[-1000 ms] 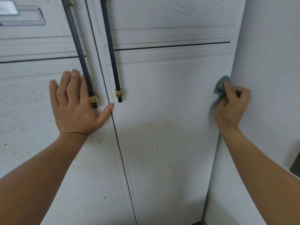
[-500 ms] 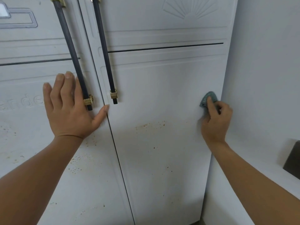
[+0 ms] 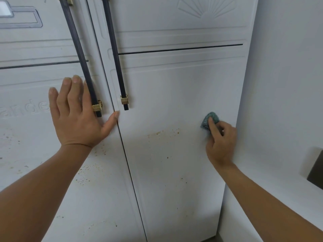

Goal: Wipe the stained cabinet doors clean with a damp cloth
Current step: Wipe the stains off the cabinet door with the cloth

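Observation:
Two white cabinet doors fill the view. The right door carries brown speckled stains at mid height. The left door is speckled with brown spots lower down. My right hand presses a small bunched green cloth against the right door near its right edge, just right of the stains. My left hand lies flat on the left door, fingers spread, its thumb reaching the gap between the doors, beside the lower end of the left handle.
A second long dark handle with a gold end fitting hangs on the right door. A white wall stands directly right of the cabinet. A dark object shows at the right edge.
My right hand has slid the green cloth down and leftwards from the door's right edge toward the stains. My left hand has stayed flat on the left door.

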